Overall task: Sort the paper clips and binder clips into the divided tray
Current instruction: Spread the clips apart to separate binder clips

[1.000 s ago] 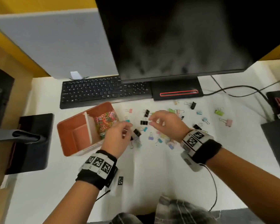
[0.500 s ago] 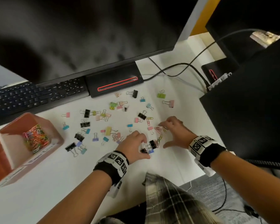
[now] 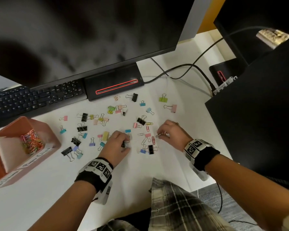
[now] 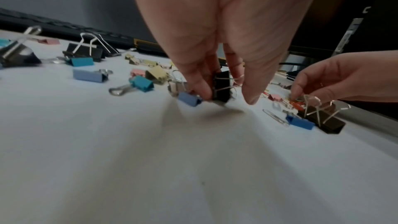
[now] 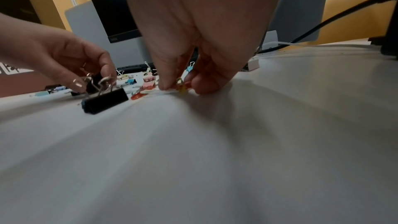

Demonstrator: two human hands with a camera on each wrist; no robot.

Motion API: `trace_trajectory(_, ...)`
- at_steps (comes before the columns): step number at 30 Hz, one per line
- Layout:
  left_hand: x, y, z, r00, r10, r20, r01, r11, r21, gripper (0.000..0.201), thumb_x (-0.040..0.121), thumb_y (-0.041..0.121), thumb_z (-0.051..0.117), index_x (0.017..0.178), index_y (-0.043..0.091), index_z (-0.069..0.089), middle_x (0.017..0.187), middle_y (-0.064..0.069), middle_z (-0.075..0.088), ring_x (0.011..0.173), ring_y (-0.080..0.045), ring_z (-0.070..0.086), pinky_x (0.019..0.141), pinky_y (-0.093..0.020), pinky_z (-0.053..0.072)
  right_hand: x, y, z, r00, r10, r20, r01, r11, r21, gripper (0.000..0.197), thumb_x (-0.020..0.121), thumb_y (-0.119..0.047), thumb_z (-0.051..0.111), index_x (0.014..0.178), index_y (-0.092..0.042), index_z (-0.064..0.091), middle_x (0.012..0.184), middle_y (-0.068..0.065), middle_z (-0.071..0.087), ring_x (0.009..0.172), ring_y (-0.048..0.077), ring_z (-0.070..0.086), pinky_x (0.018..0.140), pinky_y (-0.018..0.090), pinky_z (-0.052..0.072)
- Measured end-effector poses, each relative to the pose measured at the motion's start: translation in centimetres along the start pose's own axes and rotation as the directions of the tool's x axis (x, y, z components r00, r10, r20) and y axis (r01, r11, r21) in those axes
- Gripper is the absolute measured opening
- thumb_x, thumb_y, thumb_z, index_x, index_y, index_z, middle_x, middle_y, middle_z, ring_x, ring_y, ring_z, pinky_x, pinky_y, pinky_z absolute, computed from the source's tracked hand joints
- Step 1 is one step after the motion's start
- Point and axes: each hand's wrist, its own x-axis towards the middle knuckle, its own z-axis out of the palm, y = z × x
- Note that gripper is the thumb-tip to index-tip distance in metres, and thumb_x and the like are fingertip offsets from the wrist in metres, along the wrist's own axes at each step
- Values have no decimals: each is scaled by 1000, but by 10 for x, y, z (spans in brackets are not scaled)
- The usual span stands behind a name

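Binder clips in several colours and a few paper clips lie scattered on the white desk (image 3: 157,170). My left hand (image 3: 126,144) pinches a small black binder clip (image 4: 221,86) just above the desk, with a blue binder clip (image 4: 189,99) touching its fingers. My right hand (image 3: 159,135) pinches paper clips (image 5: 181,85), yellow and red, against the desk. Between the hands lies a larger black binder clip (image 3: 150,149) beside a blue one. The pink divided tray (image 3: 45,130) stands at the left, with a heap of coloured paper clips (image 3: 31,141) in one compartment.
A black keyboard (image 3: 32,99) and a monitor base (image 3: 113,82) line the far side. Cables (image 3: 182,67) run to black equipment (image 3: 257,114) close on the right. The desk's front edge is near my body.
The view has swung right, away from the tray. My left hand shifted left off the large black clip and now pinches a small one. My right hand's spread fingers have closed on paper clips.
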Motion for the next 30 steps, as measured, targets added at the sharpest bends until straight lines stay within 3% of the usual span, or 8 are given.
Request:
trace_trajectory(2, -2, -1, -3, 996, 43, -74, -38, 997, 73, 24, 78, 13, 67, 100, 14, 59, 104, 1, 48, 91, -11, 46, 84, -11, 32, -2, 0, -5, 1000, -2, -11, 1, 1000, -28, 28, 77, -26, 73, 103, -21, 65, 103, 0, 53, 99, 18, 49, 93, 34, 45)
trace_trajectory(5, -1, 8, -2, 983, 77, -169, -46, 982, 183, 24, 78, 21, 68, 101, 18, 61, 106, 0, 55, 97, -20, 49, 83, -27, 36, -6, 0, -9, 999, 2, 47, 3, 995, -100, 54, 69, -31, 79, 118, -25, 57, 116, -2, 41, 105, 13, 35, 95, 27, 34)
trace_trajectory(9, 11, 29, 7, 995, 67, -75, -47, 969, 243, 33, 82, 34, 63, 113, 23, 59, 113, 2, 59, 103, -22, 53, 86, -37, 41, -6, -1, -2, 998, 4, 66, 0, 998, -56, 50, 74, -13, 75, 121, -17, 58, 120, 5, 42, 108, 17, 41, 98, 21, 32)
trace_trajectory(12, 23, 38, 20, 999, 47, -6, -44, 973, 226, 35, 84, 29, 61, 117, 21, 56, 120, 0, 56, 106, -23, 54, 91, -38, 43, -2, -5, 1, 998, -44, 41, 47, 997, -63, 35, 78, -4, 69, 112, -9, 65, 112, 8, 54, 105, 21, 52, 93, 16, 32)
trace_trajectory(17, 39, 39, 32, 997, -1, -72, 11, 990, 138, 16, 85, 13, 60, 100, 11, 64, 108, -9, 60, 98, -27, 58, 83, -29, 43, 5, -12, -6, 995, -78, 66, 84, 992, -94, 19, 83, -8, 65, 101, -10, 69, 104, 7, 66, 100, 23, 58, 97, 31, 40)
trace_trajectory(22, 43, 36, 29, 998, -53, -26, 55, 993, 108, 14, 88, 14, 56, 99, 10, 63, 96, -9, 63, 91, -27, 59, 79, -30, 46, 14, -18, -12, 991, 15, 135, 0, 994, -107, 27, 86, -10, 61, 113, -10, 63, 109, 9, 65, 103, 22, 57, 93, 25, 39)
trace_trajectory(28, 46, 35, 27, 999, -29, 45, 22, 988, 155, 12, 90, 11, 51, 97, 9, 61, 114, -12, 55, 113, -27, 48, 88, -32, 41, 22, -21, -15, 982, -8, 189, 44, 981, -187, 17, 86, -21, 63, 98, -11, 70, 104, 8, 63, 100, 22, 55, 91, 25, 34)
trace_trajectory(30, 42, 34, 25, 999, -2, 35, -4, 988, 155, 14, 91, 11, 49, 98, 7, 61, 113, -12, 54, 110, -27, 48, 86, -30, 38, 22, -19, -13, 984, -36, 177, 69, 981, -182, 15, 86, -19, 62, 96, -10, 69, 103, 8, 63, 99, 22, 55, 94, 27, 36)
